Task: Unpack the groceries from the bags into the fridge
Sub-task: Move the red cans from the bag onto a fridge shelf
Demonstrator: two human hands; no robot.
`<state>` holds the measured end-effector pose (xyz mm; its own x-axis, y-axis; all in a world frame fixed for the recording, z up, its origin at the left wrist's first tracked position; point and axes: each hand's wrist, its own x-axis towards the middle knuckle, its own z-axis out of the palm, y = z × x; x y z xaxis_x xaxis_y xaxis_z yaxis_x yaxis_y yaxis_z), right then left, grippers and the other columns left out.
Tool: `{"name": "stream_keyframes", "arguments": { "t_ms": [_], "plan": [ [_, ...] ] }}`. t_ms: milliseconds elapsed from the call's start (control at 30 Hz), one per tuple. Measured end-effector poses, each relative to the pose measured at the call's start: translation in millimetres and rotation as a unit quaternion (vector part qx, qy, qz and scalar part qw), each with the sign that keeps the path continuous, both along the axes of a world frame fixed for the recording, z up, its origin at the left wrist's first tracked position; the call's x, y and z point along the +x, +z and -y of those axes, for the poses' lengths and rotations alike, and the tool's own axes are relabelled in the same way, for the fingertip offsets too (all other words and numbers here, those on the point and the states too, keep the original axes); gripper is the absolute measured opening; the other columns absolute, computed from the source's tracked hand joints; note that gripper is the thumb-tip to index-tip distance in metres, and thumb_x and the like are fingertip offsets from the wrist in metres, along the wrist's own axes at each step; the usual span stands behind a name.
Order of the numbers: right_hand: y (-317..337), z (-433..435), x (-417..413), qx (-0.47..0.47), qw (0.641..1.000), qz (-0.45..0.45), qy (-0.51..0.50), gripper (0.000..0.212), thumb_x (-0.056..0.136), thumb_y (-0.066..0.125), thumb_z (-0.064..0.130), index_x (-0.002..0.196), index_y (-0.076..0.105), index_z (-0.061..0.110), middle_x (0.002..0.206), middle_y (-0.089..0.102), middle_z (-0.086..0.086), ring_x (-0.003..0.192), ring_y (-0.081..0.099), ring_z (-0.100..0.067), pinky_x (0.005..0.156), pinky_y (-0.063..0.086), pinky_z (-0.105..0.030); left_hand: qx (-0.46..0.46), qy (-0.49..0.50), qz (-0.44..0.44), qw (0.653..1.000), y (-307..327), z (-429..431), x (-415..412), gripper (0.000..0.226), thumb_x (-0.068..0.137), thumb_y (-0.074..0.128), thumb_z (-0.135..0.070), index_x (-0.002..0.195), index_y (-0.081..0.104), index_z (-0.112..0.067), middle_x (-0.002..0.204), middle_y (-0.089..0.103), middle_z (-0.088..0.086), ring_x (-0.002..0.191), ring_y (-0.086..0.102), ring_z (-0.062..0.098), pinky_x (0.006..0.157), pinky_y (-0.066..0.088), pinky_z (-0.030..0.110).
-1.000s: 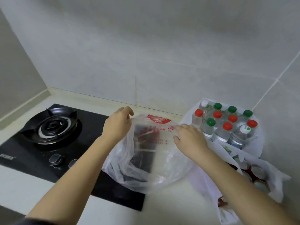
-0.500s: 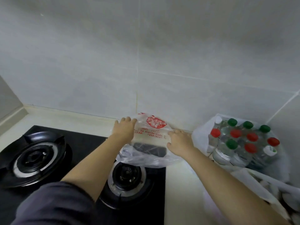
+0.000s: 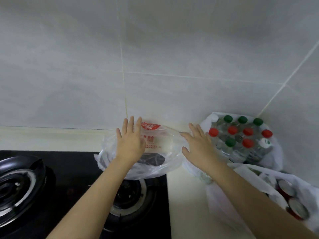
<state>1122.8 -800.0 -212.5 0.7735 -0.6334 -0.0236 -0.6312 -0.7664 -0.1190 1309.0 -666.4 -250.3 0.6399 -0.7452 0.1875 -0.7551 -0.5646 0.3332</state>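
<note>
Clear plastic bag (image 3: 155,169): lay by the wall (image 3: 172,57), its front over the stove (image 3: 74,169). My left hand (image 3: 130,144) and right hand (image 3: 198,147) were spread flat over it, gripping nothing. I judged it light, limp and slippery, best taken by the bunched top.

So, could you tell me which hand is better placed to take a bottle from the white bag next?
Right, I'd judge. The right hand is open just beside the bottles in the white bag, while the left hand is over the clear bag, farther away.
</note>
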Motion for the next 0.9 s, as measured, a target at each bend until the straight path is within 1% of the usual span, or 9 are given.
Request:
{"name": "stream_keyframes", "arguments": {
  "t_ms": [133, 300, 400, 500, 567, 633, 733, 833, 900],
  "plan": [
    [4, 1, -47, -0.004, 1.0, -0.001, -0.03, 0.053, 0.097, 0.045, 0.035, 0.148, 0.031, 0.029, 0.163, 0.003, -0.002, 0.15, -0.004, -0.026, 0.121, 0.006, -0.048, -0.063, -0.044, -0.033, 0.997, 9, 15, -51, 0.072, 0.091, 0.053, -0.023, 0.153, 0.016, -0.017, 0.161, 0.011, 0.008, 0.149, 0.003, 0.028, 0.118, 0.01, 0.051],
    [9, 5, -116, -0.006, 0.997, 0.06, -0.055, 0.047, 0.095, 0.052, 0.03, 0.141, 0.043, 0.029, 0.159, 0.016, -0.002, 0.149, 0.008, -0.025, 0.12, 0.009, -0.047, -0.096, -0.125, -0.084, 0.984, 8, 28, -125, 0.066, 0.09, 0.056, -0.021, 0.149, 0.029, -0.015, 0.158, 0.02, 0.007, 0.147, 0.01, 0.027, 0.117, 0.016, 0.051],
    [7, 14, -160, -0.001, 0.994, 0.079, -0.076, 0.044, 0.092, 0.055, 0.028, 0.136, 0.049, 0.025, 0.154, 0.027, -0.003, 0.144, 0.021, -0.025, 0.117, 0.019, -0.046, -0.099, -0.164, -0.099, 0.977, 6, 35, -169, 0.059, 0.091, 0.055, -0.021, 0.146, 0.034, -0.017, 0.155, 0.028, 0.003, 0.146, 0.015, 0.022, 0.116, 0.019, 0.049],
    [5, 29, -203, 0.023, 0.989, 0.107, -0.098, 0.042, 0.09, 0.057, 0.026, 0.132, 0.054, 0.022, 0.15, 0.034, -0.001, 0.137, 0.034, -0.025, 0.112, 0.029, -0.042, -0.124, -0.22, -0.104, 0.962, 10, 48, -213, 0.052, 0.088, 0.056, -0.017, 0.138, 0.044, -0.016, 0.141, 0.045, 0.001, 0.135, 0.034, 0.019, 0.113, 0.028, 0.045],
    [4, 39, -230, 0.047, 0.985, 0.123, -0.113, 0.042, 0.09, 0.06, 0.025, 0.132, 0.055, 0.02, 0.146, 0.041, 0.0, 0.133, 0.04, -0.024, 0.108, 0.034, -0.04, -0.129, -0.261, -0.093, 0.952, 14, 61, -243, 0.049, 0.083, 0.054, -0.019, 0.132, 0.051, -0.014, 0.132, 0.052, 0.003, 0.126, 0.043, 0.02, 0.109, 0.033, 0.04],
    [1, 50, -254, 0.074, 0.977, 0.156, -0.122, 0.038, 0.09, 0.061, 0.023, 0.128, 0.057, 0.018, 0.137, 0.049, 0.0, 0.125, 0.048, -0.022, 0.103, 0.039, -0.04, -0.116, -0.286, -0.083, 0.948, 17, 78, -272, 0.05, 0.082, 0.053, -0.02, 0.132, 0.052, -0.014, 0.133, 0.052, 0.002, 0.128, 0.041, 0.018, 0.109, 0.03, 0.035],
    [-9, 64, -281, 0.11, 0.966, 0.196, -0.127, 0.032, 0.089, 0.064, 0.02, 0.121, 0.062, 0.018, 0.126, 0.056, 0.001, 0.118, 0.052, -0.019, 0.098, 0.041, -0.031, -0.086, -0.29, -0.072, 0.951, 19, 99, -308, 0.049, 0.085, 0.052, -0.018, 0.133, 0.05, -0.018, 0.137, 0.047, -0.003, 0.134, 0.034, 0.014, 0.113, 0.019, 0.037],
    [-19, 75, -297, 0.12, 0.972, 0.173, -0.1, 0.027, 0.088, 0.064, 0.02, 0.115, 0.065, 0.017, 0.118, 0.06, 0.001, 0.117, 0.053, -0.018, 0.096, 0.042, -0.031, -0.035, -0.293, -0.063, 0.953, 12, 111, -331, 0.047, 0.087, 0.049, -0.018, 0.134, 0.049, -0.021, 0.143, 0.043, -0.008, 0.142, 0.023, 0.011, 0.117, 0.008, 0.043],
    [-21, 82, -302, 0.118, 0.98, 0.137, -0.079, 0.033, 0.087, 0.064, 0.022, 0.119, 0.064, 0.018, 0.122, 0.059, 0.001, 0.12, 0.051, -0.016, 0.099, 0.042, -0.032, 0.005, -0.301, -0.036, 0.953, 7, 114, -337, 0.039, 0.088, 0.043, -0.024, 0.124, 0.057, -0.02, 0.138, 0.048, -0.008, 0.142, 0.026, 0.013, 0.118, 0.007, 0.051]
  ]
}}
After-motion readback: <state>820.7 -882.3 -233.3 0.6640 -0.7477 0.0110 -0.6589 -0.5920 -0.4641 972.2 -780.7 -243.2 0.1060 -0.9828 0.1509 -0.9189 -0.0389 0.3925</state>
